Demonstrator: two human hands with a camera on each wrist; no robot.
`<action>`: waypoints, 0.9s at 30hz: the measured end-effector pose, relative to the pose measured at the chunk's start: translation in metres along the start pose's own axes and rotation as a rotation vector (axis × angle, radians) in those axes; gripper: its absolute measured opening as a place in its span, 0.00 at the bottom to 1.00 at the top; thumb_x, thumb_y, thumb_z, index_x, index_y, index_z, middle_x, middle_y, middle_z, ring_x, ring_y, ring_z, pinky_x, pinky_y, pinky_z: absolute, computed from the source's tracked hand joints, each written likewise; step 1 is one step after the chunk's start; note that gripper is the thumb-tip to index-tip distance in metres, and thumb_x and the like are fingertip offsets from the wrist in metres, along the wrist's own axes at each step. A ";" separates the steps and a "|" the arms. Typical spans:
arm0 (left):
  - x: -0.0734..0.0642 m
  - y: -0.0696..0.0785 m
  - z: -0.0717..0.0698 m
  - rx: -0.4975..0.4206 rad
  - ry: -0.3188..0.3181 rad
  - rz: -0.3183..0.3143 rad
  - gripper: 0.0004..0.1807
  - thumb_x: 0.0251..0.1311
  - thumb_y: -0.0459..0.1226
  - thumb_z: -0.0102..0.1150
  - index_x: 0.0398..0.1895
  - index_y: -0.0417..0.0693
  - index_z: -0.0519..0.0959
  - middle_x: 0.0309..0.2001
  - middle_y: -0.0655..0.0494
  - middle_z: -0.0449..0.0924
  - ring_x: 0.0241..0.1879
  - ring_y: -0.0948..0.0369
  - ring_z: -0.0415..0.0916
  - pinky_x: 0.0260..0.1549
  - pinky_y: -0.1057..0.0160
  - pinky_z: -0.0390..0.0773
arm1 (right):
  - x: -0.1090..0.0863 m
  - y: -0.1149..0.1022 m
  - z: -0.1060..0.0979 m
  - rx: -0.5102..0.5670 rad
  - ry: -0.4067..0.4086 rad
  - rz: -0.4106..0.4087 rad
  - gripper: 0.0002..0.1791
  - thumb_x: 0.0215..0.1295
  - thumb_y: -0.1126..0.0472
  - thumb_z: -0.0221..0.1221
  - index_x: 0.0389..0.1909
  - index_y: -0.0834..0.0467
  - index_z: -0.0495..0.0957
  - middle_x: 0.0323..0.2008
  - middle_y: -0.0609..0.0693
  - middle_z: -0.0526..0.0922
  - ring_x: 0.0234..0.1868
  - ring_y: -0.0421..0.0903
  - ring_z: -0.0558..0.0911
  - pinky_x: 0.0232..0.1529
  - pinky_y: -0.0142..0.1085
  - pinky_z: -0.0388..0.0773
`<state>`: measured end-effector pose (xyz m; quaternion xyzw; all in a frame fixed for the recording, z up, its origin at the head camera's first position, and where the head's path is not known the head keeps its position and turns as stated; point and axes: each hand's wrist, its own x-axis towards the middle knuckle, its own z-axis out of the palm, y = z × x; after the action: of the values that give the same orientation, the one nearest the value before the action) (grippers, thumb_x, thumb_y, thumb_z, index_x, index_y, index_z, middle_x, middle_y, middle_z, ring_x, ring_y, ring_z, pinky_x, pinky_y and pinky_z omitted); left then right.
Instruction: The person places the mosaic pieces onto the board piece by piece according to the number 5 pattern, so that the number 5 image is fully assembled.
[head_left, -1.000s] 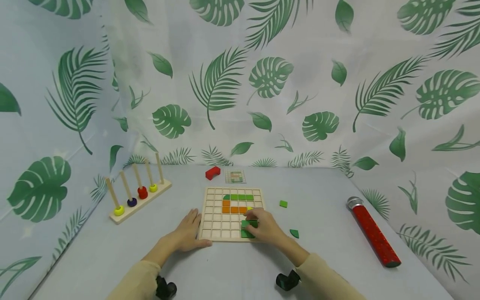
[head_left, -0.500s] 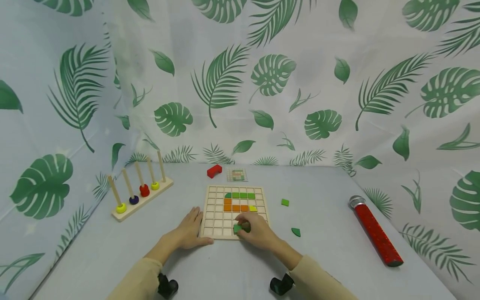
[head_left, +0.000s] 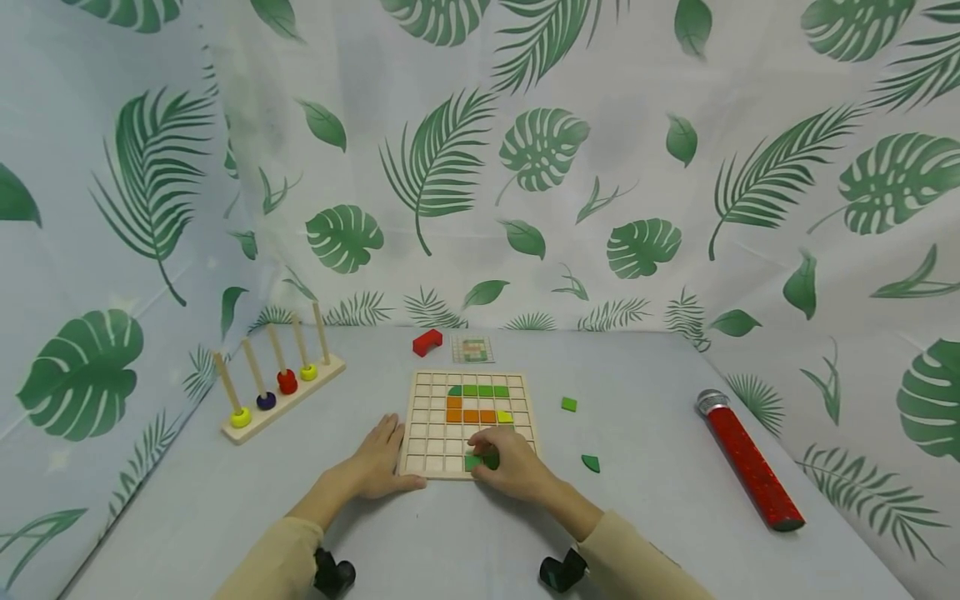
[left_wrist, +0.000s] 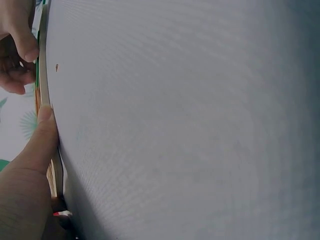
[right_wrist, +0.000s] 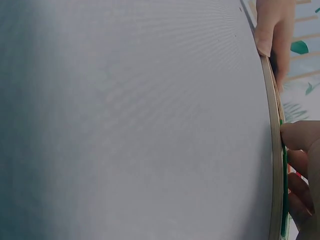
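Observation:
A wooden grid board (head_left: 427, 442) lies in front of me, with green, orange and yellow tiles set in its cells. My left hand (head_left: 375, 462) rests at the board's front left corner, fingers straight along the left side and thumb against the front edge. Over the front row, the fingers and thumb of my right hand (head_left: 510, 462) pinch a green tile (head_left: 472, 462). More green shows under that palm, partly hidden. In the right wrist view the thumb (right_wrist: 295, 135) touches a green edge (right_wrist: 285, 190) on top of the board's rim.
A loose green square (head_left: 569, 404) and a green quarter-round tile (head_left: 591, 463) lie right of the board. Behind it are a red arch block (head_left: 427, 342) and a pattern card (head_left: 472, 349). A peg stand with rings (head_left: 285, 400) is left; a red microphone (head_left: 750, 467) lies right.
My right hand has moved left along the front of the board with the green tile, then settled lower over the front row. The yellow tile has come into view. My left hand has stayed put.

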<state>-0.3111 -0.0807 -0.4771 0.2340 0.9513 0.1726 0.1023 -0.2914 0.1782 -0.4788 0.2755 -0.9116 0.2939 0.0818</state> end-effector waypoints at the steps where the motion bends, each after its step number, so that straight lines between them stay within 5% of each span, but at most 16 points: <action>1: 0.000 0.000 0.000 -0.002 0.000 0.000 0.58 0.52 0.64 0.57 0.69 0.27 0.51 0.71 0.32 0.42 0.71 0.42 0.38 0.68 0.49 0.46 | 0.000 0.000 0.000 0.001 -0.002 0.005 0.18 0.52 0.62 0.68 0.45 0.57 0.78 0.35 0.40 0.79 0.39 0.37 0.75 0.44 0.35 0.75; 12: -0.001 0.001 -0.001 -0.009 0.003 -0.006 0.58 0.52 0.63 0.59 0.69 0.27 0.51 0.71 0.31 0.43 0.71 0.42 0.38 0.68 0.48 0.46 | -0.005 0.005 -0.009 0.027 0.033 0.054 0.17 0.55 0.62 0.65 0.47 0.57 0.77 0.38 0.43 0.79 0.41 0.39 0.76 0.45 0.37 0.77; 27: -0.004 0.005 -0.004 -0.013 -0.002 0.002 0.57 0.52 0.62 0.59 0.68 0.26 0.52 0.70 0.30 0.43 0.71 0.41 0.39 0.68 0.48 0.46 | -0.035 0.044 -0.044 0.039 0.142 0.183 0.19 0.52 0.67 0.67 0.47 0.59 0.78 0.40 0.48 0.82 0.45 0.45 0.80 0.48 0.44 0.77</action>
<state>-0.3070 -0.0798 -0.4709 0.2346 0.9498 0.1786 0.1046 -0.2868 0.2497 -0.4754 0.1714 -0.9189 0.3367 0.1135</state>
